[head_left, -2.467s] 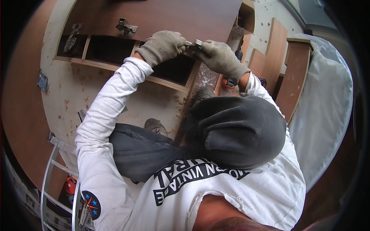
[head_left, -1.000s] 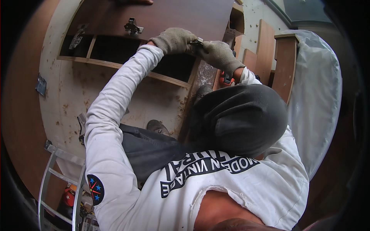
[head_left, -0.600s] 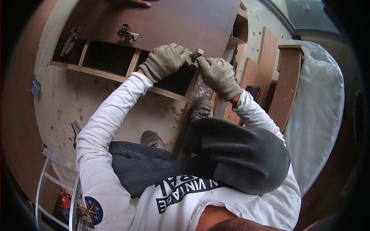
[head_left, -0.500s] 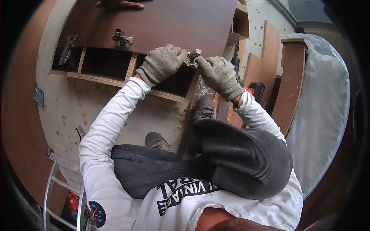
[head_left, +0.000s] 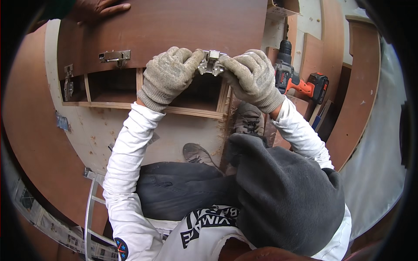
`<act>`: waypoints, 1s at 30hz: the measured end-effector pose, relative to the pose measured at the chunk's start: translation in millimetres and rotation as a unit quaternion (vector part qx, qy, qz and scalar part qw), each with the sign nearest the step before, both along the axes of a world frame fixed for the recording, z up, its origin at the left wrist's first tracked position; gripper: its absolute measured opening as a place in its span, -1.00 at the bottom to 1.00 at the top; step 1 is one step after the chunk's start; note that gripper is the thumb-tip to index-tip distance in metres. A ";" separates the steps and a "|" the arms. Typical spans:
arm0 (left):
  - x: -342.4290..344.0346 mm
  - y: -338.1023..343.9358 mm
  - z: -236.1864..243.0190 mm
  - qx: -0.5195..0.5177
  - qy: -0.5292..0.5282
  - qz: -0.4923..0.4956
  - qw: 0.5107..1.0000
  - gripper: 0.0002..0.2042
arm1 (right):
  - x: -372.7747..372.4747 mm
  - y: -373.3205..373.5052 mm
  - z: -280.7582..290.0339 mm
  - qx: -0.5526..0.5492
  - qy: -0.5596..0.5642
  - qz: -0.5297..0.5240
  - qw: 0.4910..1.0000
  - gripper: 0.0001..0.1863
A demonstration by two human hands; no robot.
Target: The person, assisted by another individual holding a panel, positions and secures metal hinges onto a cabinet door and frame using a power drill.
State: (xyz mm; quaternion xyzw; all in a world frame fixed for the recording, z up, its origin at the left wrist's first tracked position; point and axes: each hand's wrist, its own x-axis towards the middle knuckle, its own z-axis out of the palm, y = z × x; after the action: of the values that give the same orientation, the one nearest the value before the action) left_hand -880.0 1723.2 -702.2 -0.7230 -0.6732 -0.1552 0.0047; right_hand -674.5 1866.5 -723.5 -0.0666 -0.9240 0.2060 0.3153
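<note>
A silver cabinet hinge [head_left: 212,63] sits at the edge of a brown wood panel [head_left: 187,26]. Both of my hands, in grey knit work gloves, close on this hinge from either side. The fingertips of my left hand [head_left: 170,75] pinch its left wing. On the opposite wing press the thumb and fingers of my right hand [head_left: 254,77]. Two more metal hinges, a middle one [head_left: 115,57] and a left one [head_left: 68,82], show along the same edge. Beneath the panel lies an open-fronted cabinet box [head_left: 117,105] with dark compartments.
Another person's bare hand [head_left: 98,9] rests on the panel at the far left. To my right lie an orange and black cordless drill [head_left: 300,85] and several wood boards [head_left: 311,54]. Plastic sheeting [head_left: 383,143] hangs at the right. A metal ladder [head_left: 90,209] stands lower left.
My view has shifted, bringing the drill and the other person's hand more fully into sight. Both my hands stay on the hinge, which now faces me more squarely.
</note>
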 end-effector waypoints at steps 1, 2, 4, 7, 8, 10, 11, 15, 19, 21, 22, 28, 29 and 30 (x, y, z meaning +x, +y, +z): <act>-1.5 3.4 0.3 0.002 0.000 -0.014 1.000 -0.59 | 1.2 0.8 -2.3 0.008 -0.005 0.001 1.000 -0.60; -2.2 5.0 0.9 -0.010 0.002 -0.017 1.000 -0.58 | 3.3 1.8 -4.8 0.015 -0.010 0.002 1.000 -0.59; -1.4 5.9 4.1 -0.033 0.009 -0.020 0.999 -0.56 | 4.6 2.2 -8.1 0.016 -0.012 0.007 1.000 -0.57; 2.3 2.4 2.6 -0.008 0.007 -0.020 1.000 -0.53 | 3.9 2.4 -8.1 0.002 -0.001 0.015 1.000 -0.56; 1.4 1.6 2.2 -0.004 0.002 -0.022 1.000 -0.52 | 3.9 2.0 -8.3 0.003 0.004 0.015 1.000 -0.56; -0.1 -0.3 0.9 0.002 -0.008 -0.026 1.000 -0.49 | 4.6 2.1 -8.7 0.005 0.015 0.026 1.000 -0.57; -0.5 -1.3 0.2 0.014 -0.013 -0.024 1.000 -0.49 | 4.8 4.0 -9.6 0.007 0.021 0.037 0.999 -0.58; -0.1 -2.9 -5.1 0.035 -0.023 -0.017 0.999 -0.47 | 4.9 6.8 -19.4 0.008 0.044 0.047 0.998 -0.59; 2.0 -1.2 -9.7 0.042 -0.024 0.000 0.999 -0.47 | 5.8 6.7 -22.8 0.002 0.053 0.045 0.998 -0.56; 0.1 0.7 -7.4 0.024 -0.023 -0.005 0.999 -0.49 | 5.2 5.6 -23.1 -0.003 0.051 0.043 0.998 -0.56; -0.6 2.1 -6.8 0.017 -0.023 -0.005 1.000 -0.49 | 4.8 6.0 -22.8 -0.004 0.049 0.044 0.998 -0.56; -2.5 7.7 -1.6 0.010 -0.030 -0.012 0.999 -0.55 | 2.3 5.7 -23.7 -0.008 0.051 0.046 0.998 -0.55; -2.7 9.4 -0.2 0.010 -0.033 -0.014 0.999 -0.57 | 1.5 5.9 -23.6 -0.007 0.053 0.044 0.998 -0.55; -2.0 9.4 1.0 0.007 -0.037 -0.010 0.999 -0.58 | 1.2 5.2 -24.0 -0.009 0.051 0.040 0.998 -0.56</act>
State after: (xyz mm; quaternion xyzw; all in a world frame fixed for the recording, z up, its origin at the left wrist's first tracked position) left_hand -882.0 1732.6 -701.1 -0.7231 -0.6649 -0.1866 -0.0172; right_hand -673.3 1871.7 -747.4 -0.0217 -0.9068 0.2301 0.3526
